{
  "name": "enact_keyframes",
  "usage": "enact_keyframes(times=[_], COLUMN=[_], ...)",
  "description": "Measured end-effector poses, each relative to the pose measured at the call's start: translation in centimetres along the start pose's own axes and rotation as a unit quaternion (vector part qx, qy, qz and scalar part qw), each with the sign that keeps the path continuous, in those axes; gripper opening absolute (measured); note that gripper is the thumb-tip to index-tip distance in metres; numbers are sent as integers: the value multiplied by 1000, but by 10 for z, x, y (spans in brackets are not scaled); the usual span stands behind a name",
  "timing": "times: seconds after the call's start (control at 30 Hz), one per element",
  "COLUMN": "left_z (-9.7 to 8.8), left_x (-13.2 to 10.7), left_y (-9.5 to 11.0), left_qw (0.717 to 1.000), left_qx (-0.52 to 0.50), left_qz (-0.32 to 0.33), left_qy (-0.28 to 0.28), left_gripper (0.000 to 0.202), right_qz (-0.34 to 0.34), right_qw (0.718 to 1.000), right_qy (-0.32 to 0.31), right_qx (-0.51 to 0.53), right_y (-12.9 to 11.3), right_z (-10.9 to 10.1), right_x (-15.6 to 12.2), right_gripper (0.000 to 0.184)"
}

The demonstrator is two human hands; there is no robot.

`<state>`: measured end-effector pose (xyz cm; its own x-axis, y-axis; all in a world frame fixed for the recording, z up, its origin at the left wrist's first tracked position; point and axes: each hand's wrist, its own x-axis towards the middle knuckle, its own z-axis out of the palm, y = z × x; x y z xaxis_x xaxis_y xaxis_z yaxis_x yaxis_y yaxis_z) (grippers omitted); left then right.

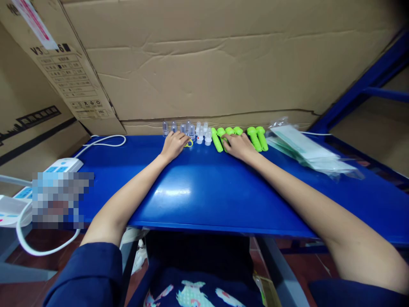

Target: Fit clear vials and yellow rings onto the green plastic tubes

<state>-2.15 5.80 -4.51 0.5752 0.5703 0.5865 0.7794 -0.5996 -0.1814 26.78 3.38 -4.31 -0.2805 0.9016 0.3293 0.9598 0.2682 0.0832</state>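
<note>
My left hand [174,145] is at the back of the blue table, its fingers bent together at a small yellow ring-shaped piece [189,143]. Just behind it stand several clear plastic domes [183,128], some partly covered by the hand. To its right are small clear-topped pieces with white bases [208,137], one with a red spot. My right hand [239,146] lies over a row of bright green flashlight-shaped pieces [217,140], fingers apart and touching them. It hides the bodies of the middle ones. Two more green pieces [257,139] lie just right of the hand.
Plastic bags with pale flat sheets [306,149] lie at the right on the blue table [198,187]. A white power strip [60,166] with cables is at the left, beside a blurred-out patch. Cardboard [204,68] walls the back; a blue metal frame [358,85] rises at right.
</note>
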Motion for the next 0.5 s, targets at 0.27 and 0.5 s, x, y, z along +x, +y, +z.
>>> enact_keyframes(times=[0.27, 0.5], left_z=[0, 11], left_x=[-1, 1], left_y=[5, 6], left_qw=[998, 955], left_qx=[-44, -230], left_qz=[-2, -144], left_qy=[42, 123], left_gripper=[29, 18], right_qz=[52, 100], right_qw=[992, 981], right_qy=[-60, 2], right_qx=[100, 165], right_y=[0, -3], right_z=[5, -9], right_x=[3, 0], right_gripper=[56, 62])
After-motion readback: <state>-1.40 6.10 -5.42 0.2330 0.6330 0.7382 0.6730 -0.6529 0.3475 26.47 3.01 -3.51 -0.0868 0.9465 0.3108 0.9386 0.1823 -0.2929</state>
